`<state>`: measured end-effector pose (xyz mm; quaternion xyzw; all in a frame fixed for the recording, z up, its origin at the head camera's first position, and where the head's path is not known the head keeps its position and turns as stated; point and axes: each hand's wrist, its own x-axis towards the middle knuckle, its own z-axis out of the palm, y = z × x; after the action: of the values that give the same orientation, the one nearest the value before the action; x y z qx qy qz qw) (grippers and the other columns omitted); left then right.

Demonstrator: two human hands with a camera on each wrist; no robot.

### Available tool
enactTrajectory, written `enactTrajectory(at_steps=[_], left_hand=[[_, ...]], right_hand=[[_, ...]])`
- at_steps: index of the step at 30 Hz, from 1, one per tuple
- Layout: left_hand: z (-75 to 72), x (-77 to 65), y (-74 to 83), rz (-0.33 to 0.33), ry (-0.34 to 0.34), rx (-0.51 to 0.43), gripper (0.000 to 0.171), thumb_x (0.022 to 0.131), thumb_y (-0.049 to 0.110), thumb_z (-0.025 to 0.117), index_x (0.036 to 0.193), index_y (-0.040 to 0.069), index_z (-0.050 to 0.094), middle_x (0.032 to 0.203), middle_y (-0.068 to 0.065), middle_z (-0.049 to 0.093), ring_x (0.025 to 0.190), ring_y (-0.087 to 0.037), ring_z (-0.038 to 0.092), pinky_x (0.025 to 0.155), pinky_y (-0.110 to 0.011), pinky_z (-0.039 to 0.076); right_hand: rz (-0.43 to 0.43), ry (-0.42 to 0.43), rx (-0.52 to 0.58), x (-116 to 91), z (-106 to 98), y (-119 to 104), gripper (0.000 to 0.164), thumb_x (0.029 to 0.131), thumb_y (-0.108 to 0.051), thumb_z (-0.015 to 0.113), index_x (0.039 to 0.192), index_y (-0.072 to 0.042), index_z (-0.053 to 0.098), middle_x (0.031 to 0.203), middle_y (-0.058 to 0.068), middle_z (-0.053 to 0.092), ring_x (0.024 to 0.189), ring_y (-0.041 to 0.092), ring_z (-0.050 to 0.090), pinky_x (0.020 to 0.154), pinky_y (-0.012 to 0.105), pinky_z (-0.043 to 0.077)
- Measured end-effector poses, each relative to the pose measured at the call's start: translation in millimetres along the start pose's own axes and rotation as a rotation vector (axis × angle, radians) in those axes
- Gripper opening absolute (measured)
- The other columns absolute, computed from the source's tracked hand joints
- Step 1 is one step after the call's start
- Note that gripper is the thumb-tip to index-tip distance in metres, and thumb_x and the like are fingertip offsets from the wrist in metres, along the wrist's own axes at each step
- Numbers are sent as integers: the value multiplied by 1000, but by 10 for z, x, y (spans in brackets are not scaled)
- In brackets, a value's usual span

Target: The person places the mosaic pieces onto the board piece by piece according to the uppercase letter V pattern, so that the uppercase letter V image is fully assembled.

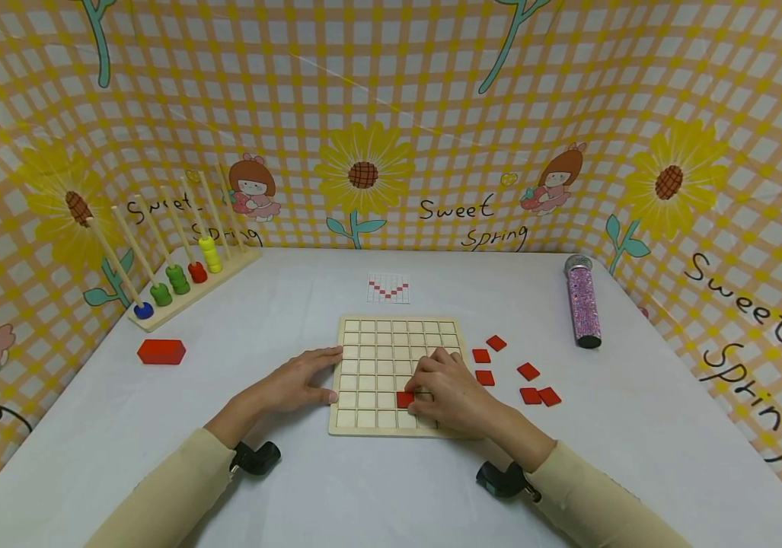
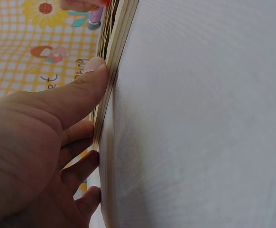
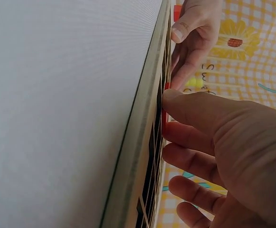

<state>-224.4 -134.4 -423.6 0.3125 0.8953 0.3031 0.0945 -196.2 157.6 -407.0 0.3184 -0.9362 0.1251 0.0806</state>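
White tabletop (image 1: 363, 495) up front. Left hand (image 1: 295, 384), fingers extended, touches the left edge of the gridded board (image 1: 366, 383); push too hard and it might skew. Right hand (image 1: 452, 392) pinches a red tile (image 1: 404, 399) at the second row from the bottom; release it crooked and it'd probably perch on the ridges. Loose tiles (image 1: 530, 371) to the right could scatter from a sloppy sweep. Patterned card (image 1: 388, 288) beyond, kinda tiny, easy to misread imo.

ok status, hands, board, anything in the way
Left hand touching grid board at left edge. Right hand pinching red tile at board's lower part. That hand hides some cells; loose tiles off right side.
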Motion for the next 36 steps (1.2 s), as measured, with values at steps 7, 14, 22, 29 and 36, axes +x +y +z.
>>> enactTrajectory(at_steps=[7, 14, 22, 29, 36], left_hand=[[-2, 5, -7, 15, 3, -3, 69, 87, 29, 68, 142, 0, 39, 153, -13, 32, 142, -35, 27, 112, -56, 25], [-2, 6, -7, 6, 2, -5, 69, 87, 29, 68, 142, 0, 39, 154, -13, 31, 142, -36, 27, 112, -57, 24], [3, 6, 2, -11, -2, -2, 69, 87, 30, 68, 142, 1, 39, 154, -11, 31, 142, -35, 26, 112, -58, 24], [4, 11, -4, -8, -3, -6, 68, 87, 29, 67, 142, 0, 39, 154, -12, 31, 142, -35, 26, 112, -58, 24], [13, 17, -13, -10, -6, -13, 69, 87, 29, 67, 142, 0, 38, 154, -12, 31, 142, -35, 26, 112, -59, 23]], right_hand=[[22, 9, 22, -1, -30, 6, 19, 73, -29, 80, 87, -17, 75, 87, -5, 62, 91, 14, 43, 79, 32, 34], [55, 26, 8, -2, -81, 67, 22, 71, -27, 82, 89, -16, 76, 90, -5, 63, 90, 15, 45, 78, 32, 36], [93, 47, -1, -51, -143, 188, 26, 71, -29, 81, 93, -15, 75, 92, -4, 63, 90, 16, 45, 74, 30, 34], [86, 90, 2, -114, -167, 309, 26, 71, -26, 81, 92, -13, 75, 91, -2, 64, 87, 15, 45, 72, 28, 33], [117, 89, -9, -170, -214, 407, 28, 72, -26, 80, 94, -11, 74, 91, 1, 65, 88, 19, 46, 74, 32, 34]])
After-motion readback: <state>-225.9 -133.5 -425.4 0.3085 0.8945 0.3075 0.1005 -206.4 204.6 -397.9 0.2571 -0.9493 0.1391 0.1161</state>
